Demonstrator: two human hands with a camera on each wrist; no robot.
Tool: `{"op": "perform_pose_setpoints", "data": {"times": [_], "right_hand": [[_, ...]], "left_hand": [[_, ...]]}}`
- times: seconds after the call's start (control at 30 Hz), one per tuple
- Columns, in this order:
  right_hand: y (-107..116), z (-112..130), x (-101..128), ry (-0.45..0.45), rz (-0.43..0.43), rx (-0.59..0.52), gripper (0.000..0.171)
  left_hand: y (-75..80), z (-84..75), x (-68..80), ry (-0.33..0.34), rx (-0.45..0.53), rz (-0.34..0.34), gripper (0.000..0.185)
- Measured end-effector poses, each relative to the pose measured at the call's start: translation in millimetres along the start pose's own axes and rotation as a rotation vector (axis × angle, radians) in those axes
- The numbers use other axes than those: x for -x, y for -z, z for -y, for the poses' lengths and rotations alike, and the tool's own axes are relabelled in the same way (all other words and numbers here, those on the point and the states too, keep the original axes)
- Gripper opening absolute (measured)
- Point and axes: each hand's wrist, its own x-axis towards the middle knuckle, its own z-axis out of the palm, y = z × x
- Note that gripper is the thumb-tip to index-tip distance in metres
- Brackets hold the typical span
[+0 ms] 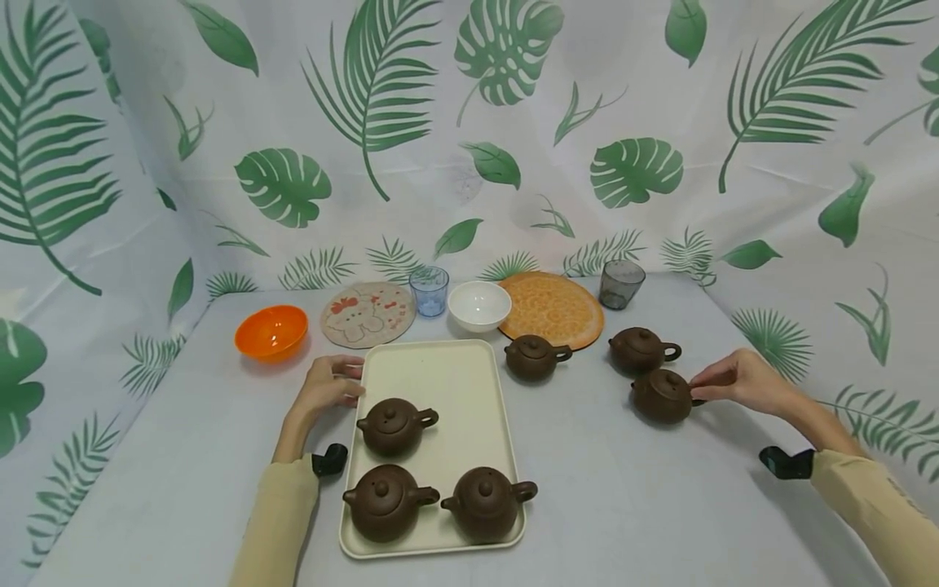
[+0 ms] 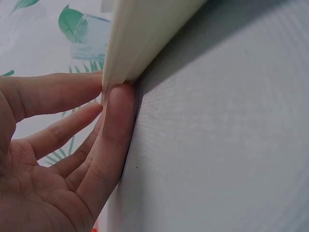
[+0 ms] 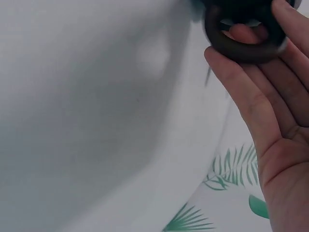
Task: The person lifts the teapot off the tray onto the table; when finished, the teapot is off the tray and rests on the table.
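Note:
A cream tray (image 1: 440, 375) lies in the middle of the grey table and carries three brown teapots (image 1: 394, 425) (image 1: 386, 501) (image 1: 487, 503). My left hand (image 1: 357, 381) is at the tray's left edge. In the left wrist view its thumb and fingers (image 2: 118, 121) pinch the tray's rim (image 2: 140, 34). Three more teapots stand on the table to the right (image 1: 534, 357) (image 1: 641, 349) (image 1: 663, 395). My right hand (image 1: 697, 385) pinches the handle (image 3: 244, 36) of the nearest one, which stands on the table.
Along the back stand an orange bowl (image 1: 271, 331), a round patterned mat (image 1: 367, 314), a blue glass (image 1: 429, 290), a white bowl (image 1: 479, 306), an orange round mat (image 1: 552, 308) and a grey glass (image 1: 621, 284). Leaf-print cloth walls close in three sides.

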Motion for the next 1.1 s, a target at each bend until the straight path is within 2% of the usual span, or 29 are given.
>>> {"op": "perform_pose_setpoints", "data": {"times": [0.1,0.2,0.3,0.43,0.67,0.8,1.0,1.1], "right_hand": [[1.5,5.0,-0.9,0.016,-0.037,0.000,0.013],[2.3,20.6,-4.7,0.004,-0.094,0.006,0.014],[-2.0,45.6,-13.6,0.010,-0.150,0.002,0.014],[-18.4,84.5,-35.9,0.084,-0.159,-0.030,0.014],[-65.3,149.7,-85.2,0.203,0.051,-0.184,0.019],[-98.3,182.5,-110.9,0.283,0.158,-0.224,0.020],[-146.0,222.2,-135.4,0.364,0.323,-0.198,0.022],[-163.0,234.2,-142.1,0.376,0.363,-0.182,0.019]], "left_hand": [[-0.3,-0.3,-0.1,-0.003,0.001,-0.002,0.054],[-1.1,-1.0,-1.2,-0.013,0.007,0.000,0.054],[-1.7,-1.6,-2.5,-0.021,0.009,0.001,0.054],[-1.8,-1.5,-3.5,-0.020,0.009,-0.007,0.054],[-1.6,2.0,-2.3,-0.008,0.022,-0.006,0.054],[-1.0,2.8,-1.8,-0.014,0.018,-0.013,0.053],[-0.9,3.2,-1.0,-0.018,0.017,-0.018,0.053],[-0.7,2.6,-0.7,-0.018,0.020,-0.017,0.053]]}}
